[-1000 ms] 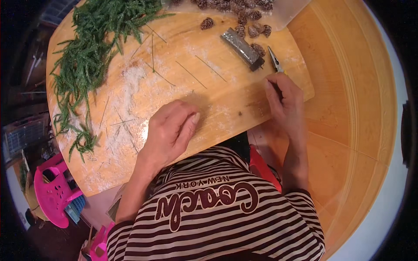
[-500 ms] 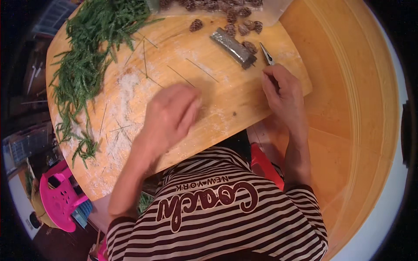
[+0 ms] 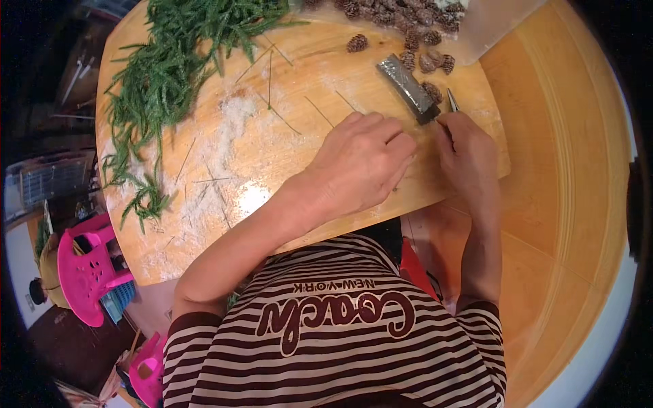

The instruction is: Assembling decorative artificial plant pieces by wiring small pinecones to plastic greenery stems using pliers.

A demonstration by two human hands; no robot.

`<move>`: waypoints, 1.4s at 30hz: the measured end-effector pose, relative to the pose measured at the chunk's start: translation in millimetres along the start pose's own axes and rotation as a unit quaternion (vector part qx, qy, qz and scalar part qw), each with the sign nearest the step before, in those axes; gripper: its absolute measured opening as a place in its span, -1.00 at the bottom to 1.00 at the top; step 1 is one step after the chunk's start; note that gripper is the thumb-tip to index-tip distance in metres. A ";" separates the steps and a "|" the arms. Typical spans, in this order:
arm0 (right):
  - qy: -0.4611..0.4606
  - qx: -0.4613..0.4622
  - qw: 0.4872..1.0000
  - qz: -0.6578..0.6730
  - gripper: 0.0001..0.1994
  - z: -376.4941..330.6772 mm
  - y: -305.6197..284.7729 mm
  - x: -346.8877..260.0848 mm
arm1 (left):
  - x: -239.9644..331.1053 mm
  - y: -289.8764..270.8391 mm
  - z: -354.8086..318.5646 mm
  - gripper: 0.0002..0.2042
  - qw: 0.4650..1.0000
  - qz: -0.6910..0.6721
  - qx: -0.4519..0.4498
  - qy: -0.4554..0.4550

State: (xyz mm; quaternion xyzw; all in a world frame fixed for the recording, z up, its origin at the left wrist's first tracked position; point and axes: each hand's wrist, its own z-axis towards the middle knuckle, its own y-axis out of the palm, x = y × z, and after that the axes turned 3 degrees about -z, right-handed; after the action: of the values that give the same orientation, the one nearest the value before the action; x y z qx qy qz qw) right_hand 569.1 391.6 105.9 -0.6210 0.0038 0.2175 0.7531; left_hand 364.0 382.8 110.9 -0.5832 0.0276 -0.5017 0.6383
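Needle-nose pliers (image 3: pixel 454 102) show right of the wrapped grey bundle (image 3: pixel 409 89); nearer than it, left hand (image 3: pixel 364 161) and right hand (image 3: pixel 471 151) curl nearly closed, contents hidden; steadying both should help.

Light wooden tabletop (image 3: pixel 292 151) beneath the left hand (image 3: pixel 367 160); bright glare (image 3: pixel 253 197) left of it. Far left of that hand: pink plastic chair (image 3: pixel 85 279), dark floor (image 3: pixel 75 347). Right of the right hand (image 3: pixel 469 153): orange-brown ridged surface (image 3: pixel 551 170), wall or furniture unclear; farther out, pale band (image 3: pixel 598 306).
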 end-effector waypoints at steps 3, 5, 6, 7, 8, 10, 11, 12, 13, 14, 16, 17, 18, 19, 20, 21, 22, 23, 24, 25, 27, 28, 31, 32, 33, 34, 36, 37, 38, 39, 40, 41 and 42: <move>-0.003 -0.005 1.000 -0.014 -0.87 3.6 2.8 -2.9 | -2.1 4.3 1.4 -0.86 1.000 0.000 -0.002 0.005; -0.001 -0.009 1.000 -0.023 -0.86 4.3 3.2 -3.2 | -2.4 11.7 1.0 -0.86 0.999 -0.023 0.007 0.021; 0.001 -0.015 1.000 -0.027 -0.85 4.2 2.5 -2.8 | -4.0 12.1 2.3 -0.86 0.999 -0.026 0.005 0.023; 0.004 -0.021 0.999 -0.033 -0.85 3.9 1.5 -2.2 | -7.3 12.2 4.1 -0.84 1.000 -0.014 0.004 0.022; 0.007 -0.028 0.999 -0.039 -0.85 3.3 0.4 -1.6 | -11.8 12.2 6.3 -0.82 1.000 -0.004 0.002 0.022; 0.025 -0.045 0.998 -0.044 -0.86 4.5 0.1 -1.7 | -22.2 8.1 14.7 -0.81 1.000 -0.004 -0.004 0.028; 0.039 -0.060 0.996 -0.046 -0.86 5.3 0.6 -1.6 | -31.0 -0.8 22.7 -0.77 0.998 0.035 0.030 0.047; 0.048 -0.076 0.995 -0.046 -0.86 5.8 1.7 -0.8 | -37.9 -7.3 30.5 -0.72 0.993 0.075 0.067 0.061; 0.057 -0.079 0.994 -0.053 -0.86 5.6 1.7 0.8 | -42.9 -9.8 40.6 -0.72 0.994 0.065 0.065 0.067; 0.053 -0.071 0.995 -0.046 -0.87 5.4 2.0 2.5 | -47.2 -11.0 50.8 -0.78 0.986 0.118 0.062 0.096; 0.041 -0.051 0.998 -0.027 -0.87 5.8 4.7 1.2 | -56.0 -7.6 61.5 -0.84 0.975 0.169 0.057 0.129; 0.046 -0.051 0.997 -0.030 -0.87 5.8 5.9 1.4 | -60.3 -3.4 65.8 -0.83 0.974 0.179 0.023 0.137; 0.038 -0.045 0.998 -0.029 -0.88 5.9 7.1 1.6 | -63.3 0.3 69.0 -0.82 0.971 0.191 -0.011 0.144; 0.029 -0.039 0.998 -0.028 -0.88 5.8 8.0 1.7 | -65.9 3.2 70.2 -0.81 0.966 0.203 -0.045 0.151; 0.020 -0.034 0.999 -0.027 -0.88 4.6 8.6 2.8 | -66.2 4.3 71.3 -0.81 0.966 0.201 -0.046 0.154; 0.023 -0.033 0.999 -0.028 -0.88 3.3 8.9 3.9 | -66.9 4.6 72.0 -0.81 0.966 0.194 -0.048 0.163; 0.019 -0.028 0.999 -0.023 -0.89 2.2 9.1 5.0 | -67.6 4.6 72.6 -0.81 0.966 0.188 -0.049 0.171; 0.014 -0.023 0.999 -0.018 -0.89 1.3 9.1 6.0 | -68.0 4.7 73.4 -0.81 0.966 0.182 -0.050 0.178; 0.009 -0.017 1.000 -0.013 -0.89 0.8 8.9 6.7 | -67.7 5.3 73.8 -0.81 0.965 0.181 -0.050 0.180; 0.010 -0.016 1.000 -0.013 -0.89 0.8 8.0 5.8 | -67.0 5.3 72.5 -0.80 0.967 0.175 -0.046 0.178; -0.003 -0.002 1.000 -0.008 -0.90 1.4 2.5 2.3 | -65.8 5.5 70.5 -0.79 0.971 0.164 -0.038 0.172; -0.009 0.005 1.000 -0.006 -0.91 2.4 0.3 0.9 | -65.8 5.3 70.2 -0.79 0.970 0.164 -0.038 0.174; -0.041 -0.056 0.995 -0.074 -0.92 12.1 -2.4 -2.3 | -65.8 4.0 71.3 -0.77 0.970 0.168 -0.050 0.167; -0.058 -0.087 0.989 -0.107 -0.92 15.2 -2.4 -2.5 | -65.7 4.1 71.6 -0.77 0.970 0.169 -0.051 0.169; -0.057 -0.086 0.989 -0.107 -0.92 17.9 -1.7 -2.1 | -65.8 4.6 71.5 -0.76 0.968 0.175 -0.047 0.176; -0.080 -0.082 0.987 -0.112 -0.92 20.8 -0.6 -1.3 | -66.0 5.4 71.3 -0.75 0.966 0.180 -0.043 0.182; -0.128 -0.075 0.981 -0.121 -0.93 24.5 0.7 -1.2 | -65.3 5.6 68.9 -0.74 0.964 0.186 -0.038 0.186; -0.129 -0.076 0.981 -0.120 -0.93 25.5 -0.4 -1.5 | -64.9 6.0 67.8 -0.73 0.966 0.182 -0.036 0.181; -0.137 -0.079 0.980 -0.125 -0.93 26.9 -2.4 -1.9 | -64.7 6.6 66.7 -0.72 0.968 0.177 -0.034 0.176; -0.144 -0.082 0.978 -0.130 -0.92 28.2 -4.2 -2.2 | -64.2 7.3 65.7 -0.70 0.969 0.172 -0.033 0.171; -0.151 -0.085 0.976 -0.135 -0.91 28.5 -4.9 -2.1 | -63.1 7.9 65.0 -0.70 0.970 0.171 -0.033 0.170; -0.151 -0.086 0.975 -0.134 -0.91 28.4 -4.3 -1.5 | -61.5 8.3 64.7 -0.69 0.974 0.154 -0.028 0.167; -0.143 -0.085 0.978 -0.129 -0.91 28.4 -3.6 -0.5 | -59.7 9.0 64.7 -0.69 0.977 0.136 -0.022 0.163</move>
State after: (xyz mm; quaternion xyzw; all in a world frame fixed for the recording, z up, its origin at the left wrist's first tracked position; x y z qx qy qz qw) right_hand 562.4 417.6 115.9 -0.6406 -0.2028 0.2045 0.7118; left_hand 380.1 467.7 91.7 -0.4982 0.2214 -0.4982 0.6742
